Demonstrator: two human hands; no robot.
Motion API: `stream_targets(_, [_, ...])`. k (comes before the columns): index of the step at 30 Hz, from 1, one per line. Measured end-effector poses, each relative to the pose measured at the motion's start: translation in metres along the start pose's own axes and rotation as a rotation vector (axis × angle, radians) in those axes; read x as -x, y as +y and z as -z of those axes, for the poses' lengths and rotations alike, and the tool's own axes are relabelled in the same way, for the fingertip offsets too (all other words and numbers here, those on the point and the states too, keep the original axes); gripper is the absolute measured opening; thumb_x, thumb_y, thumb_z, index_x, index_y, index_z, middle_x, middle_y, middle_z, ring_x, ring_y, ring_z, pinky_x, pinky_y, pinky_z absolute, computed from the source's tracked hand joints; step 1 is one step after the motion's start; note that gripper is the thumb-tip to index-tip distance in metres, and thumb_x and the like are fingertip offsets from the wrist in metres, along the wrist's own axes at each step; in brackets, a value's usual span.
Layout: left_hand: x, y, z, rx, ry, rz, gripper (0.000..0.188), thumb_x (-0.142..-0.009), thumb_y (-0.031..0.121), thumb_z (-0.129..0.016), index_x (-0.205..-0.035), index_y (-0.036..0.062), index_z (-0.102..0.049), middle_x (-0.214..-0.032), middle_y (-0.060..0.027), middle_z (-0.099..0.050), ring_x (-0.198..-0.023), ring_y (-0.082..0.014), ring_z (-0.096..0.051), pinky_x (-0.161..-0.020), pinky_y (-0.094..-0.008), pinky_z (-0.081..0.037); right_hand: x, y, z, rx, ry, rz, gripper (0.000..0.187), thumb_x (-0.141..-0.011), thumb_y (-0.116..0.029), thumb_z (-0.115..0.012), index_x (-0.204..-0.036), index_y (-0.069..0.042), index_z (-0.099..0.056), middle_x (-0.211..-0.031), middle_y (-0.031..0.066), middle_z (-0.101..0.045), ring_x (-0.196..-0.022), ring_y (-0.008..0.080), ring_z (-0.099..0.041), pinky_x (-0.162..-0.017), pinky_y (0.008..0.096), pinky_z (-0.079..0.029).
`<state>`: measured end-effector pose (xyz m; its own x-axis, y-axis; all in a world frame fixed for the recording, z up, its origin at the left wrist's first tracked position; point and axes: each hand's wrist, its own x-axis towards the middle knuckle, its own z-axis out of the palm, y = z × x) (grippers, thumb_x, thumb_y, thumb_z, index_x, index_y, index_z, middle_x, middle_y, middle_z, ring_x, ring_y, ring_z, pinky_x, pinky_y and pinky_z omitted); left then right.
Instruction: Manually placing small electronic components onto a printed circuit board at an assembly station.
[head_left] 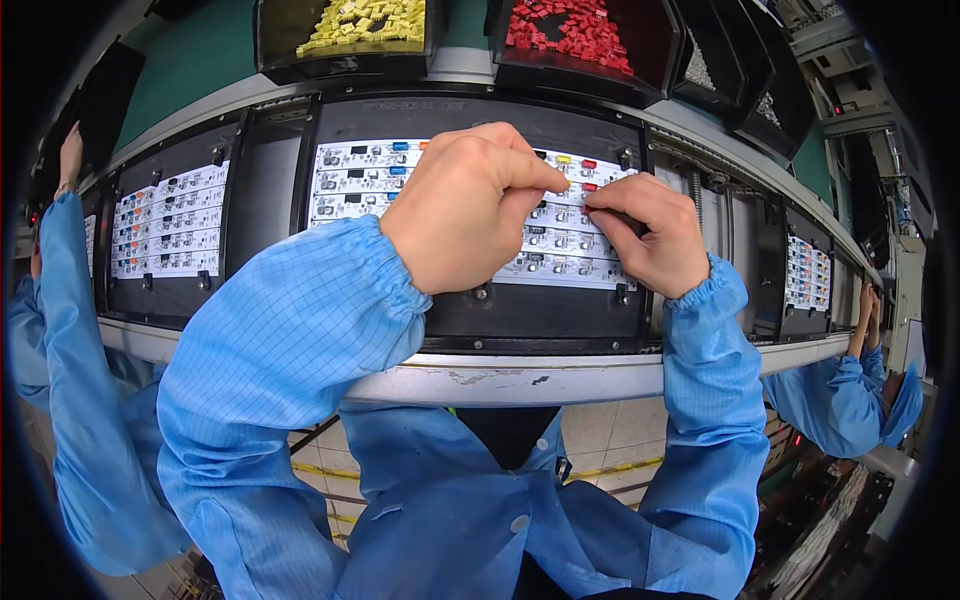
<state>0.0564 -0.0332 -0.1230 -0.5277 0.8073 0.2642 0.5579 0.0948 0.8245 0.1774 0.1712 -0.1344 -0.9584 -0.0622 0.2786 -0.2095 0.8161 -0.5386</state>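
My left hand (465,205) reaches over the middle of a panel of white circuit boards (560,243), its thumb and index finger closed in a pinch. A bit of yellow shows at those fingertips, apparently a small connector over the second board row. Just to the right, my right hand (655,232) pinches at the third row, with a small red piece partly hidden between its fingertips. A yellow connector (563,160) and a red connector (589,165) sit on the top row. Blue connectors (400,146) stand farther left. My left hand covers the panel's middle.
A black bin of yellow connectors (375,22) and a black bin of red connectors (570,35) stand beyond the panel. A metal rail (510,382) runs along the near edge. Other board panels (170,225) lie along the line, with co-workers in blue sleeves (75,350) at both sides.
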Motion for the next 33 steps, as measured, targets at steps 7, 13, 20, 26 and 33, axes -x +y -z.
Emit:
stream_targets(7, [0.0, 0.001, -0.001, 0.026, 0.021, 0.015, 0.017, -0.079, -0.004, -0.063, -0.091, 0.0023, -0.073, -0.088, -0.0146, -0.067, -0.081, -0.0303, -0.068, -0.074, -0.0354, -0.055, 0.001, 0.0, 0.001, -0.017, -0.023, -0.053, 0.018, -0.077, 0.004, -0.07, -0.094, -0.001, -0.069, -0.087, 0.0136, -0.068, -0.08, 0.0265, -0.067, -0.071, 0.0329, -0.053])
stream_targets(13, [-0.002, 0.003, -0.003, 0.022, 0.013, 0.013, 0.017, -0.079, -0.004, -0.064, -0.091, 0.0028, -0.073, -0.087, -0.0139, -0.067, -0.079, -0.03, -0.067, -0.072, -0.0354, -0.055, 0.001, -0.002, 0.003, 0.064, -0.015, -0.027, 0.02, -0.078, 0.004, -0.069, -0.097, -0.002, -0.068, -0.086, 0.0138, -0.067, -0.078, 0.0275, -0.067, -0.069, 0.0334, -0.053])
stream_targets(20, [-0.003, 0.003, 0.002, 0.015, -0.083, 0.079, 0.017, -0.085, -0.006, -0.062, -0.099, -0.0001, -0.071, -0.091, -0.0084, -0.064, -0.082, -0.0141, -0.064, -0.068, -0.0245, -0.053, -0.002, -0.004, 0.003, 0.077, -0.038, -0.006, 0.02, -0.076, 0.003, -0.068, -0.095, -0.002, -0.067, -0.088, 0.0141, -0.066, -0.08, 0.0309, -0.066, -0.069, 0.0353, -0.054])
stream_targets(26, [-0.018, 0.01, -0.009, 0.008, -0.067, 0.045, 0.012, -0.079, -0.001, -0.067, -0.09, 0.002, -0.072, -0.084, -0.0124, -0.067, -0.071, -0.0249, -0.067, -0.065, -0.032, -0.054, 0.007, 0.009, 0.01, -0.006, 0.028, 0.047, 0.019, -0.075, 0.005, -0.067, -0.093, 0.0, -0.066, -0.092, 0.0145, -0.065, -0.081, 0.0319, -0.065, -0.07, 0.0358, -0.054])
stream_targets(33, [-0.031, 0.005, -0.022, -0.256, -0.182, -0.119, 0.019, -0.08, -0.008, -0.064, -0.094, 0.0013, -0.072, -0.085, -0.0111, -0.066, -0.076, -0.0214, -0.066, -0.07, -0.0278, -0.052, 0.004, 0.017, 0.014, -0.07, 0.247, 0.073, 0.014, -0.077, 0.005, -0.064, -0.092, 0.003, -0.065, -0.09, 0.0149, -0.064, -0.079, 0.031, -0.064, -0.068, 0.0343, -0.053])
